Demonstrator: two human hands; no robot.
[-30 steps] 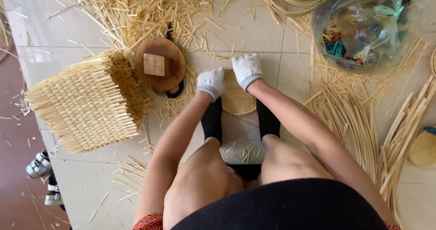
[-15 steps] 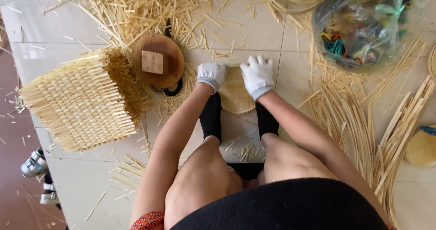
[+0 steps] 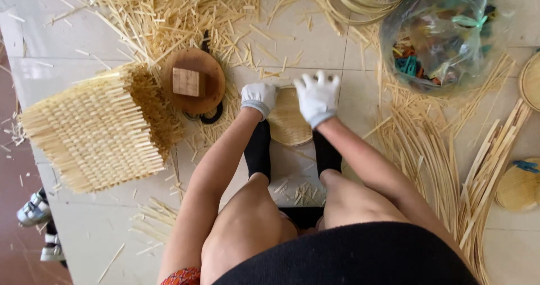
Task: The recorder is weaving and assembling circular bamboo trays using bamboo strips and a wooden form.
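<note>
On the tiled floor (image 3: 315, 43), I am pressing the round woven bamboo disc (image 3: 288, 123): left hand (image 3: 258, 98) clenched on its rim, right hand (image 3: 318, 96) spread flat on it.

Gloved hands (image 3: 289, 96) on woven disc (image 3: 288, 126)

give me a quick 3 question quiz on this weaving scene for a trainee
1. True or false: both hands wear white gloves.
2. What lies on top of the round wooden board? A) a small wooden block B) a glass jar C) a hammer
3. Fill in: the left hand and the right hand rest on a small round woven ____ on the tiled floor.

Key: 1 true; 2 A; 3 disc. The stack of woven mats sits apart, on the person's left, and a clear plastic bag lies ahead to the right.
</note>
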